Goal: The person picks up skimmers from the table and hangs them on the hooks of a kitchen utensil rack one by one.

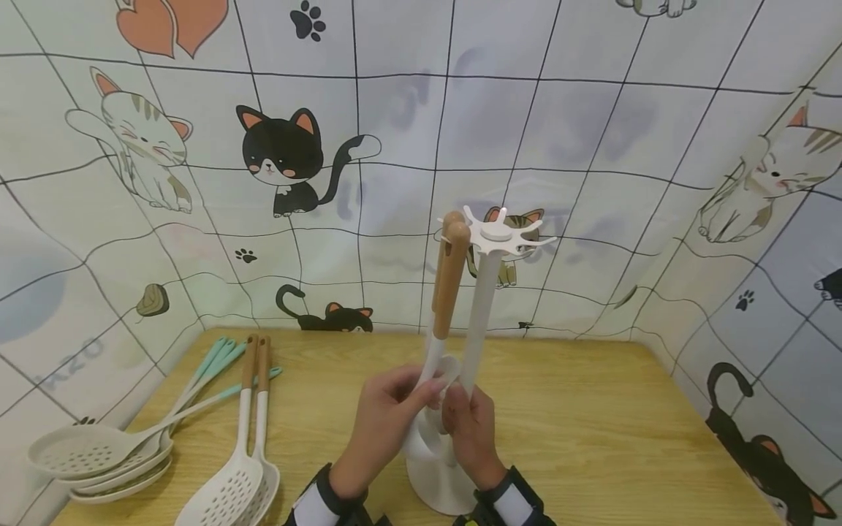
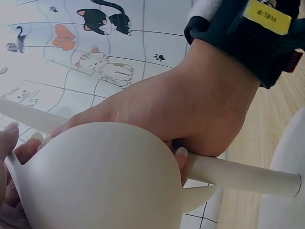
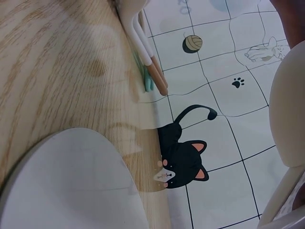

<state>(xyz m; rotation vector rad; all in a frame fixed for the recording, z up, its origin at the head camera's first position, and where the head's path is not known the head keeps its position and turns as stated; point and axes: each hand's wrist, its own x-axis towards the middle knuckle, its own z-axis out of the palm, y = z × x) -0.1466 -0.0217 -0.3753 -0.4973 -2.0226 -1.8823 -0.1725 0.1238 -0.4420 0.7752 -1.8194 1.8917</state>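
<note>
My left hand (image 1: 395, 413) grips the white shafts of two ladles with wooden handles (image 1: 451, 281), which stand nearly upright and overlap. A white ladle bowl (image 2: 105, 176) fills the lower left wrist view, and a second pointed lip (image 2: 198, 196) shows behind it. My right hand (image 1: 475, 431) pinches the ladles' edge low down, beside the pole. Directly behind stands a white utensil stand, with a pole (image 1: 482, 314), a spoked hook top (image 1: 496, 232) and a round base (image 3: 76, 186). The handle tips are beside the hooks; whether they touch is unclear.
On the left of the wooden table (image 1: 592, 424) lie two slotted turners (image 1: 230, 482) with wooden handles. Next to them is a stack of white strainers (image 1: 85, 453) with turquoise handle ends. A cat-print cloth (image 1: 408, 146) covers the wall behind.
</note>
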